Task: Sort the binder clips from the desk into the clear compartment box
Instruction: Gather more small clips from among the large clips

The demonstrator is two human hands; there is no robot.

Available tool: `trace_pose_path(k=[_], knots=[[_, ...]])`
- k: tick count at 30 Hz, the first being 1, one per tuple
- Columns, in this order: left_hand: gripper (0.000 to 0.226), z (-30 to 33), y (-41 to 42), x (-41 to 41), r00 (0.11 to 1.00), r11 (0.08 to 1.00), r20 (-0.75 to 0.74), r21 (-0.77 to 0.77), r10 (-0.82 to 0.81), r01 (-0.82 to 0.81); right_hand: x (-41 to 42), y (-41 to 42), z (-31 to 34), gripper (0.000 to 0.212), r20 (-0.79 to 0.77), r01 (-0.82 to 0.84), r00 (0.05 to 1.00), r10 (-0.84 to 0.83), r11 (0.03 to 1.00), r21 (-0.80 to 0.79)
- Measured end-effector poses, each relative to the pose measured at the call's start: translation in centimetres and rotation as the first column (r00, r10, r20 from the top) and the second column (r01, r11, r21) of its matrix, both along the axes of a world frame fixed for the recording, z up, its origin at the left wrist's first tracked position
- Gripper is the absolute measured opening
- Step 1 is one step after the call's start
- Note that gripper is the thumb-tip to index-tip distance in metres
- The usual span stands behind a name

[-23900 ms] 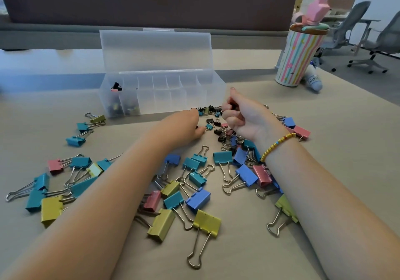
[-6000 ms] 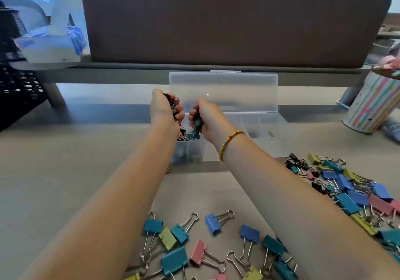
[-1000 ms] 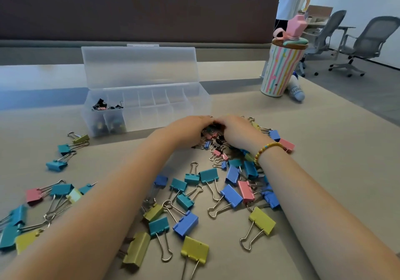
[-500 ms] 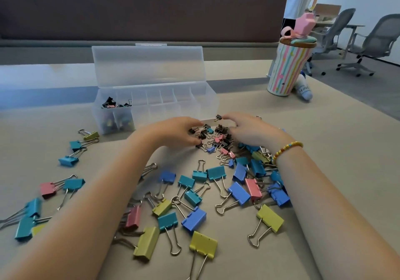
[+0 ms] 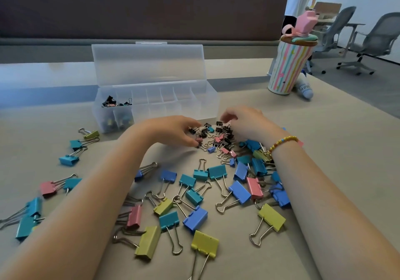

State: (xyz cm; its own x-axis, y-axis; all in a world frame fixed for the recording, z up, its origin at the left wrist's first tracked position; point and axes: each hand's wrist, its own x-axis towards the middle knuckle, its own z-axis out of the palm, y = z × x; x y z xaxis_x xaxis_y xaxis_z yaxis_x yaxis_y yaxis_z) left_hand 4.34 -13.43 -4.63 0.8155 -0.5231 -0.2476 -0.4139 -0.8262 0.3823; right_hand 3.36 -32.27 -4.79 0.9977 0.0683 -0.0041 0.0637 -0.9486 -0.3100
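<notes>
Hands raking small clips beside the compartment box

Large binder clips (image 5: 195, 218) lie nearest; beyond, the left hand (image 5: 173, 131) pinches small clips (image 5: 216, 135), right hand (image 5: 244, 120) curled over them, apparently gathering a handful for the compartment box (image 5: 151, 98) just behind, on the tabletop (image 5: 335, 149).

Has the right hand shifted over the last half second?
Yes. The right hand has lifted slightly off the small clips; its fingertips now reach nearer the clear box's front wall.

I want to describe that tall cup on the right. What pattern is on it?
Vertical pastel stripes, pink, blue, yellow and green on white, on the tall lidded cup; the head view shows it.
</notes>
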Motion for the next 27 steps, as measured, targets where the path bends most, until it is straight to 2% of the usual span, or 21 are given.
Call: trace_pose_path(k=[3,4,7,10,17,27], knots=[[0.073,0.1,0.2,0.2,1.0,1.0,-0.014,0.013,0.012,-0.012,-0.2,-0.4,0.1,0.037,-0.067,-0.069,0.995,0.072,0.996,0.049],[0.077,0.0,0.2,0.2,1.0,1.0,-0.021,0.005,0.019,-0.018,-0.5,-0.6,0.1,0.043,-0.123,-0.113,0.985,0.119,0.992,0.057],[0.085,-0.5,-0.5,0.2,1.0,0.999,0.011,0.038,0.004,-0.005,-1.1,-0.8,0.0,0.085,-0.243,-0.192,0.953,0.179,0.981,-0.028],[0.084,-1.2,-1.3,0.1,0.997,0.999,0.077,0.044,0.01,-0.013,-1.0,-0.2,-0.4,0.096,-0.224,-0.213,0.959,0.175,0.964,-0.16],[0.052,-1.7,-1.3,0.6,0.99,0.997,0.14,-0.074,0.037,-0.026,-0.6,1.1,-1.3,0.076,-0.156,-0.218,0.967,0.199,0.969,-0.115],[0.034,-2.4,-1.2,1.0,0.98,0.993,0.193,-0.116,0.057,-0.035,-0.8,1.9,-1.5,0.052,-0.088,-0.201,0.976,0.197,0.979,-0.037]])
